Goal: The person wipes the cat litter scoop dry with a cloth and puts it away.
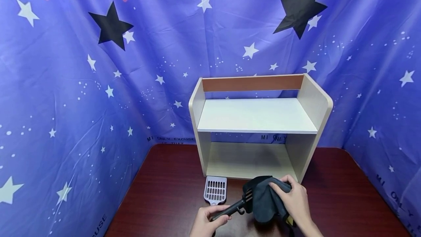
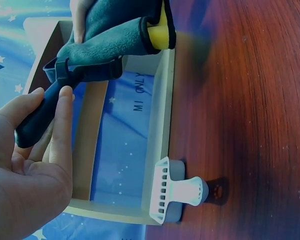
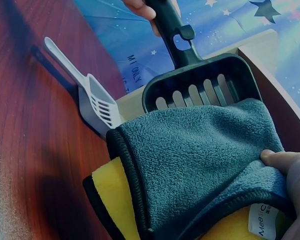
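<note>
My left hand (image 1: 210, 219) grips the handle of a black slotted litter scoop (image 3: 202, 82), held up over the table. With my right hand (image 1: 295, 196) I pinch a grey-green cloth (image 3: 200, 150) with a yellow underside and dark edging. The folded cloth lies over the scoop's head and hides part of it; some slots show beside its edge. A white label is visible on the cloth in the right wrist view. Behind my left hand, a pale grey slotted litter scoop (image 1: 215, 189) lies on the table, touching or very close to the shelf's front edge.
A two-tier pale wooden shelf (image 1: 256, 116) stands at the back of the dark red-brown table (image 1: 158, 193). Its side panels rise close behind my hands. A blue-purple curtain (image 1: 164, 65) with stars hangs around the back and sides.
</note>
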Tool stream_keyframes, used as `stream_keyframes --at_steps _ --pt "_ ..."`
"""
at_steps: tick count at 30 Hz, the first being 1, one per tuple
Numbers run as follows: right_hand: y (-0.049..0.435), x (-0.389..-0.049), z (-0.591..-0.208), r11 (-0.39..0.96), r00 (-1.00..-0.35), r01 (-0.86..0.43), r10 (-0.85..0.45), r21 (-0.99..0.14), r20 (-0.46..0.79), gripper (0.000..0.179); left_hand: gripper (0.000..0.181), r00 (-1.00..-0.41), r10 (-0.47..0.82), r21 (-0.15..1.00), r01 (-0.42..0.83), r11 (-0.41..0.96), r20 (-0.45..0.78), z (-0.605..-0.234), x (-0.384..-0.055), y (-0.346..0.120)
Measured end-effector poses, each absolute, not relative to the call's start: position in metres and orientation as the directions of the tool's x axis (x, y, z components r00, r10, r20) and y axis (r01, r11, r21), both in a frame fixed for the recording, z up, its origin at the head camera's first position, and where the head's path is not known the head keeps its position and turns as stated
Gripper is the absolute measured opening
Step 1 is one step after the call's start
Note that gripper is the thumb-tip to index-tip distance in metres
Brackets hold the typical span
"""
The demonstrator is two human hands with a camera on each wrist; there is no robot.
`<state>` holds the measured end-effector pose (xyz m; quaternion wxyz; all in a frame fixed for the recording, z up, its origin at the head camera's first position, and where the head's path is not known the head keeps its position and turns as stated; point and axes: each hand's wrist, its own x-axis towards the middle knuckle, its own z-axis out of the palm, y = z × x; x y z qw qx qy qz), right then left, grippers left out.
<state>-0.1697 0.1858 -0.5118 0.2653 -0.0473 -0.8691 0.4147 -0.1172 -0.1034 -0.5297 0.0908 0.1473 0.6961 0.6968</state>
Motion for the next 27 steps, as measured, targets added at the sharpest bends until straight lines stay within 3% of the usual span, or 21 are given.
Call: stream_keyframes --at_steps 9,18,27 --pt "0.196 -0.169 -0.509 0.624 -0.845 -0.11 0.351 -0.774 0.403 0.025 0.038 -0.945 0.314 0.996 0.084 -0.028 0.089 -0.53 -0.115 -0.111" --pt "0.209 -0.17 -0.506 0.601 -0.845 -0.054 0.398 -0.797 0.357 0.022 0.04 -0.966 0.256 0.992 -0.015 -0.123 0.018 -0.529 -0.115 -0.117" --pt "0.224 -0.169 -0.504 0.557 -0.82 -0.021 0.466 -0.83 0.333 0.022 0.037 -0.965 0.246 0.992 0.067 -0.103 0.09 -0.529 -0.116 -0.127"
